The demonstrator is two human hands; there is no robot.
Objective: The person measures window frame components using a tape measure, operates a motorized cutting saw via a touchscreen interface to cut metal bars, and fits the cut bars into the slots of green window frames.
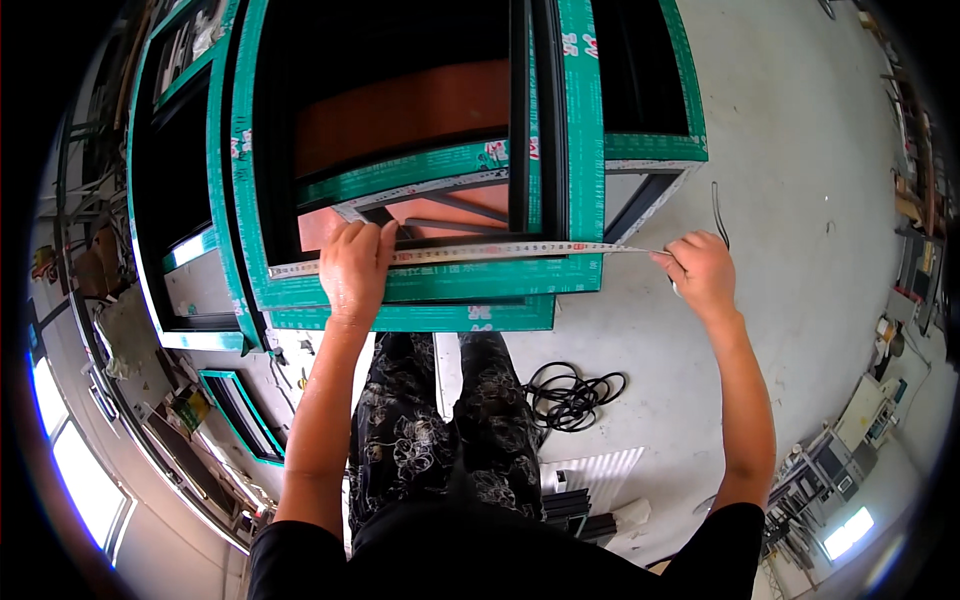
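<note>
A tape measure's pale blade [480, 251] is stretched along the near bar of a window frame [470, 282] wrapped in green film with dark inner edges. My left hand [352, 270] is closed over the blade near its left end, fingers curled across the bar. Past the frame's right corner, my right hand [703, 270] grips the other end of the tape measure in the air. The blade narrows and twists just before that hand. Most of whatever sits inside the right palm is hidden. More green-wrapped frames lie beneath this one.
Another green-wrapped frame [223, 200] stands close by on the left. A small green frame [243, 418] rests lower left. A coil of black cable [572, 396] lies on the floor by my legs, with dark profiles [578, 512] nearer. Equipment [838, 465] lines the right side.
</note>
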